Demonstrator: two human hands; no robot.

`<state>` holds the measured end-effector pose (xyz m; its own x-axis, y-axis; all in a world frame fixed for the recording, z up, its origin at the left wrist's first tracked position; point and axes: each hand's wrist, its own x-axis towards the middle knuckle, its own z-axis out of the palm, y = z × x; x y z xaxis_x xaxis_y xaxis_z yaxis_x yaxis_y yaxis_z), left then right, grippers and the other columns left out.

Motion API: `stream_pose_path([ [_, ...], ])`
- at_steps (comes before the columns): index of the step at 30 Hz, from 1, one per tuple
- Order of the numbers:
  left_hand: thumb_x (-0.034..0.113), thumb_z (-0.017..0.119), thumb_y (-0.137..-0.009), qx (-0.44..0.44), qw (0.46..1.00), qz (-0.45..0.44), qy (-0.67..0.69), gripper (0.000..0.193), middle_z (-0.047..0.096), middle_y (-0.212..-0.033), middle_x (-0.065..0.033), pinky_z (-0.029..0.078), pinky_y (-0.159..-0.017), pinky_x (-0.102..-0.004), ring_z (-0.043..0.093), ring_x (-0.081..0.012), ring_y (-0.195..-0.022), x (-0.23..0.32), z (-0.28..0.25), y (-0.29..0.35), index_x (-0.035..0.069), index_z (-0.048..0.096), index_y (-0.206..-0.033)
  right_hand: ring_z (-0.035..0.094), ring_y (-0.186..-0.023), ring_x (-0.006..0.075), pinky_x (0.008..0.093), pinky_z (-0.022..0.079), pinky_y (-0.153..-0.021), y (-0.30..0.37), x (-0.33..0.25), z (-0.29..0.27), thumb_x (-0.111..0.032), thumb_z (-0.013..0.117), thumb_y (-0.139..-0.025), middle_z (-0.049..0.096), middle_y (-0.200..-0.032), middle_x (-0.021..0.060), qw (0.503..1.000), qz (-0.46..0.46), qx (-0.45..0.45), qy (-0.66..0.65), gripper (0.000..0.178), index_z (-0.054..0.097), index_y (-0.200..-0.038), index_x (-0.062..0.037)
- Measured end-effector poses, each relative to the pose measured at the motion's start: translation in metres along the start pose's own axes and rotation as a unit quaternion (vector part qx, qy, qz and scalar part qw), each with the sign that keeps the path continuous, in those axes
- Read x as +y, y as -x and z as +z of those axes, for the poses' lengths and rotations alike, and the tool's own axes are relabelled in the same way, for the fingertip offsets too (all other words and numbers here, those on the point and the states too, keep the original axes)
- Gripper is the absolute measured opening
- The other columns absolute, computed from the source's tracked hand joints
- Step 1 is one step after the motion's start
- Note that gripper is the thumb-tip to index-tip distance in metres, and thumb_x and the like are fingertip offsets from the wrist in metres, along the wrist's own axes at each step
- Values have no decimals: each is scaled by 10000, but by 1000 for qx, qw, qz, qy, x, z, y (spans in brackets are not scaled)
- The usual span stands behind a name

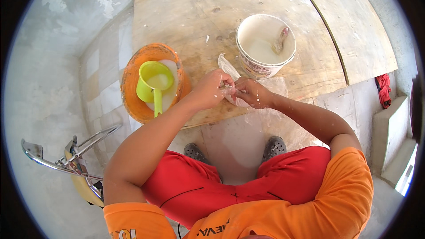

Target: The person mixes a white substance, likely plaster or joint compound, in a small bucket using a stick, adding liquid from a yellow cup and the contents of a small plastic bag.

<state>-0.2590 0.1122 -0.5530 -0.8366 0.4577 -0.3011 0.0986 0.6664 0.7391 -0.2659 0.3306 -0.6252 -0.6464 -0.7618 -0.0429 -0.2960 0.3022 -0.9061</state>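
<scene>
My left hand [210, 88] and my right hand [256, 94] meet in front of me, fingers curled and pinching a thin plastic bag [236, 102] between them. White spots dot the skin of both. Part of the plastic spreads beyond the fingers, and my grip hides its middle. Just past my hands stands a white bucket [265, 68] with off-white stuff inside and a whitish-coated tool [279, 44] leaning in it. On the left, an orange tub [128, 93] holds a milky liquid and a lime-green dipper [145, 89], its handle pointing toward my left forearm.
Plywood sheets [195, 13] lie on the floor beneath the containers, with a dark gap between two of them. A chrome-framed folding chair [75, 163] is at the left. Red cloth [383, 90] lies at the right near a concrete ledge [389, 128].
</scene>
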Motion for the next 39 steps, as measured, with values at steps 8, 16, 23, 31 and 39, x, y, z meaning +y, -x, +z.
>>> stream_pose_path([
  [8, 183, 724, -984, -76, 993, -38, 78, 167, 721, -1061, -123, 481, -961, -395, 617, -241, -1112, -2, -1, -1, 19, 749, -977, 632, -943, 367, 465, 481, -884, 5, 3, 9, -290, 567, -1065, 664, -884, 193, 998, -53, 41, 10, 363, 680, -857, -15],
  [16, 306, 651, -1051, -56, 914, -163, 367, 184, 725, -1029, 15, 364, -995, -301, 524, -141, -1032, -14, 15, -5, 145, 737, -1072, 646, -962, 419, 500, 498, -877, -7, 15, -3, -277, 595, -1048, 693, -936, 214, 997, -46, 58, 25, 322, 702, -913, -5],
  [23, 385, 648, -1039, 23, 893, -284, 348, 259, 638, -1067, 65, 341, -846, -290, 433, -92, -926, -14, 19, 3, 146, 732, -1096, 653, -945, 390, 505, 498, -872, -10, 12, 8, -269, 624, -1026, 703, -929, 187, 991, -51, 69, 103, 275, 735, -923, -41],
  [31, 452, 637, -1035, -56, 897, -253, 359, 335, 620, -1131, 37, 370, -889, -317, 463, -94, -1029, -11, 4, 24, 135, 729, -1096, 643, -1050, 336, 492, 487, -921, -9, 5, 15, -297, 661, -1004, 720, -974, 135, 988, -77, 26, 130, 254, 763, -958, -69],
  [39, 407, 609, -1054, -88, 890, -272, 354, 260, 643, -1098, 50, 396, -885, -295, 510, -88, -1001, -36, 2, 28, 164, 704, -1059, 656, -961, 395, 498, 504, -871, -20, 6, 27, -369, 623, -1028, 680, -903, 194, 996, -55, 9, 71, 387, 746, -845, -51],
])
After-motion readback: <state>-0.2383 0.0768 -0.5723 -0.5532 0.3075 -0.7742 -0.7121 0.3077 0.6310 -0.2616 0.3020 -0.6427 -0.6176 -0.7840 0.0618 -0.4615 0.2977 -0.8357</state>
